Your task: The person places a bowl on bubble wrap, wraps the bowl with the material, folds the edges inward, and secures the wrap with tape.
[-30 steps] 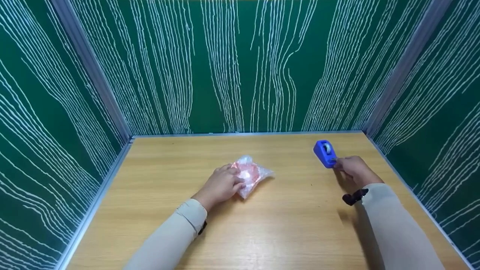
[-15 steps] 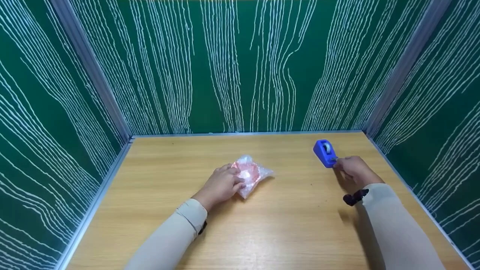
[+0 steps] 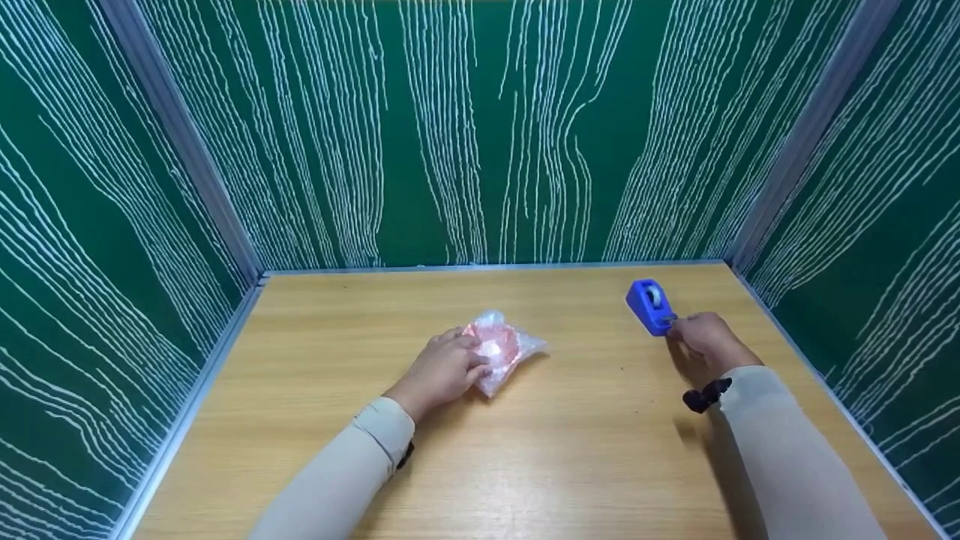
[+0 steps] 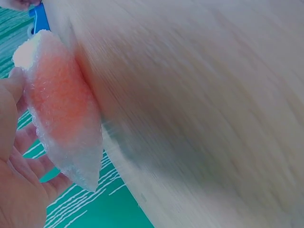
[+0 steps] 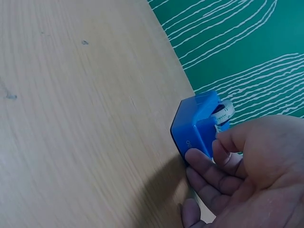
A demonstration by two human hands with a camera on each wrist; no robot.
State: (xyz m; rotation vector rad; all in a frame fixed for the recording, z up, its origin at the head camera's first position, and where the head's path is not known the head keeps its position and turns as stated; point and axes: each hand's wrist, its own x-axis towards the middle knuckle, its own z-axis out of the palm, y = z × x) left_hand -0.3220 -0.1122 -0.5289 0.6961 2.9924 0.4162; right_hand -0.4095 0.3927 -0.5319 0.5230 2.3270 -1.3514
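A bubble-wrapped parcel (image 3: 497, 349), with something reddish-orange showing through the wrap, rests on the wooden table. My left hand (image 3: 448, 365) holds it from the left side; the left wrist view shows the parcel (image 4: 64, 102) between the thumb and the other fingers. At the back right, a blue tape dispenser (image 3: 649, 306) stands with its cutter end toward me. My right hand (image 3: 705, 334) grips that end with thumb and fingertips. In the right wrist view the dispenser (image 5: 192, 121) carries a pale tape roll (image 5: 223, 113). Whether a tape end is in the pinch is hidden.
The wooden table (image 3: 540, 457) runs back to a green wall (image 3: 420, 150) with wavy white lines. Similar green panels stand left and right, joined by grey metal posts (image 3: 814, 127). A black strap (image 3: 706, 395) sits at my right wrist.
Almost nothing differs. Both hands keep their places on the parcel and the tape dispenser; the right wrist has shifted very slightly.
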